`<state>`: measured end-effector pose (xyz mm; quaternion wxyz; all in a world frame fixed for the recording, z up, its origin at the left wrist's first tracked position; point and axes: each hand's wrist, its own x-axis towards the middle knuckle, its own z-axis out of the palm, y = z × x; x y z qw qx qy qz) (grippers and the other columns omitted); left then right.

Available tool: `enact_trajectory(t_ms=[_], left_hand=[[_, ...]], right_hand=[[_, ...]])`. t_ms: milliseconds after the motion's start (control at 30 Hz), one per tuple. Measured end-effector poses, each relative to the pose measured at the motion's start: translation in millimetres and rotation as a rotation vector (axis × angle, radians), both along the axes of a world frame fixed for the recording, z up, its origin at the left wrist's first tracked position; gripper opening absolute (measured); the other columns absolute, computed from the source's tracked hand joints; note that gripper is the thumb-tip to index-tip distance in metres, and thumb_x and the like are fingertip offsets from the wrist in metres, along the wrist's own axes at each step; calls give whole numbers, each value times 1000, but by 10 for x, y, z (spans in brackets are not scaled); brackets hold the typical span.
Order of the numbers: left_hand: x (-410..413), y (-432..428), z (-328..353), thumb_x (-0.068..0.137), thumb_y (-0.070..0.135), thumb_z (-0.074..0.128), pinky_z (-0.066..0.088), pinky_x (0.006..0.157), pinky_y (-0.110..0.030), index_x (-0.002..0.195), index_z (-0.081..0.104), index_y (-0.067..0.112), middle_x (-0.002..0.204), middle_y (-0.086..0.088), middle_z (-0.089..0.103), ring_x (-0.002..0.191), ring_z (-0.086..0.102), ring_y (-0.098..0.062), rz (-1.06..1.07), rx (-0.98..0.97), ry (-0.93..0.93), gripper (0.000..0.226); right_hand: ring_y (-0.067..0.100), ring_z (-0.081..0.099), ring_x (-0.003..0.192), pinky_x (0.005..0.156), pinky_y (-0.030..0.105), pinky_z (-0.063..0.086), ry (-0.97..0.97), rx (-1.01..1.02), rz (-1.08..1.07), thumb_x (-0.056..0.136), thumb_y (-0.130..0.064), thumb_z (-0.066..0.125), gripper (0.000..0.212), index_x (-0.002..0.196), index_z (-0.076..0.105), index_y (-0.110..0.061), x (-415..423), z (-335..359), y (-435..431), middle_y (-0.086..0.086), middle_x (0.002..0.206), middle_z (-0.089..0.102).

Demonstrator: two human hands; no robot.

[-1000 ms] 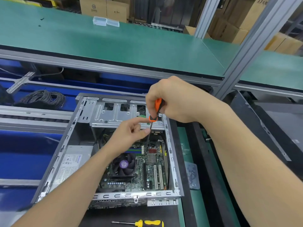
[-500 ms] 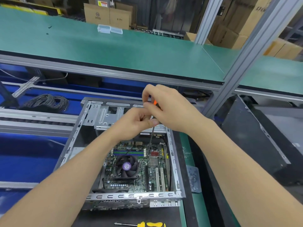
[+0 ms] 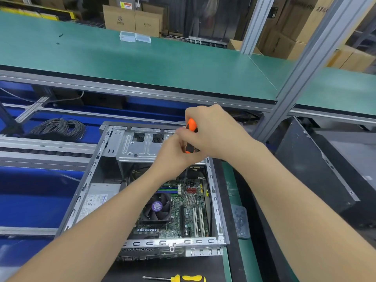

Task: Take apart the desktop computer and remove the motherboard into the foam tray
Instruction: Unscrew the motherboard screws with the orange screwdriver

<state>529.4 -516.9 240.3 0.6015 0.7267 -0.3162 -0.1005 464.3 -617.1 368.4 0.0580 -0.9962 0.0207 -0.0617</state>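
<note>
The open desktop case [image 3: 87,180] lies flat on the bench with its green motherboard [image 3: 189,200] and black CPU fan [image 3: 156,208] exposed. My right hand [image 3: 215,133] grips the orange-and-black screwdriver [image 3: 190,127] upright over the far right of the board. Its thin shaft [image 3: 184,180] runs down toward the board near the drive cage [image 3: 142,147]. My left hand [image 3: 175,157] curls against the lower handle from the left and seems to hold it. The screwdriver's tip is hidden.
A yellow-handled screwdriver [image 3: 183,278] lies at the near edge. A clear bag of parts [image 3: 241,220] sits right of the case. A dark side panel [image 3: 317,169] leans at right. Coiled cable [image 3: 59,127] lies far left. A green shelf [image 3: 142,58] with a clear box [image 3: 134,36] runs above.
My left hand has slid up from the shaft to the handle, meeting my right hand. The camera has tilted upward, so the case sits lower in the view.
</note>
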Motion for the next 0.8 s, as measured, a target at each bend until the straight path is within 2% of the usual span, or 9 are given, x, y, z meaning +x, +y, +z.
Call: enact_trajectory(t_ms=[100, 200, 333, 467, 500, 567, 633, 700, 800], left_hand=[[45, 135, 73, 85, 38, 71, 20, 57, -33, 90, 66, 40, 64, -13, 27, 59, 26, -19, -157, -81, 28, 8], [140, 247, 121, 93, 33, 65, 18, 54, -30, 116, 72, 21, 68, -22, 22, 59, 21, -20, -305, -76, 66, 26], [180, 283, 181, 95, 34, 64, 28, 60, -23, 95, 60, -6, 71, -27, 34, 63, 33, -15, -435, 30, 35, 40], [169, 255, 179, 89, 45, 64, 44, 79, -48, 95, 58, -8, 91, -31, 55, 85, 50, -24, -444, 101, 77, 54], [169, 246, 160, 88, 45, 65, 45, 78, -45, 94, 58, -9, 85, -27, 54, 83, 50, -22, -434, 89, 81, 55], [128, 215, 158, 82, 41, 70, 37, 64, -26, 69, 54, 12, 66, -13, 37, 66, 37, -16, -369, 52, 77, 36], [104, 172, 158, 73, 36, 73, 25, 56, -21, 55, 43, 26, 59, -5, 28, 60, 26, -13, -304, 14, 63, 37], [83, 113, 140, 68, 38, 72, 26, 56, -23, 56, 50, 17, 56, -10, 36, 59, 30, -12, -228, 18, 35, 33], [40, 6, 80, 59, 45, 80, 24, 60, -32, 76, 49, -9, 63, -25, 43, 61, 33, -21, -121, 23, 69, 65]], right_hand=[[22, 57, 94, 80, 37, 51, 66, -2, 108, 99, -31, 62, 8, 99, 66, -25, -56, 139, -98, -8, 90, 60], [16, 58, 90, 80, 36, 53, 147, -58, 182, 88, -6, 63, 25, 92, 77, -27, -95, 259, -141, -12, 88, 62], [19, 65, 87, 77, 33, 54, 159, -12, 201, 73, 5, 57, 38, 78, 79, -26, -83, 177, -28, -4, 92, 70], [15, 60, 85, 70, 35, 52, 156, 99, 207, 74, 7, 61, 36, 84, 76, -24, -101, 83, -34, -8, 89, 62], [13, 59, 84, 69, 33, 50, 161, 131, 225, 74, 5, 61, 35, 88, 76, -24, -113, 91, -50, -10, 89, 60], [14, 58, 87, 71, 33, 48, 167, 190, 256, 75, -4, 64, 29, 95, 72, -23, -137, 100, -83, -7, 95, 60], [20, 58, 92, 74, 37, 48, 109, 163, 219, 83, -24, 67, 19, 101, 63, -24, -152, 65, -91, -3, 98, 60], [26, 58, 82, 65, 37, 42, -42, -85, 94, 91, -51, 58, 30, 99, 54, -23, -156, -10, -62, -2, 84, 56], [29, 45, 65, 60, 35, 31, -134, -278, -158, 95, -77, 38, 58, 84, 48, -21, -138, -43, 32, -2, 65, 34]])
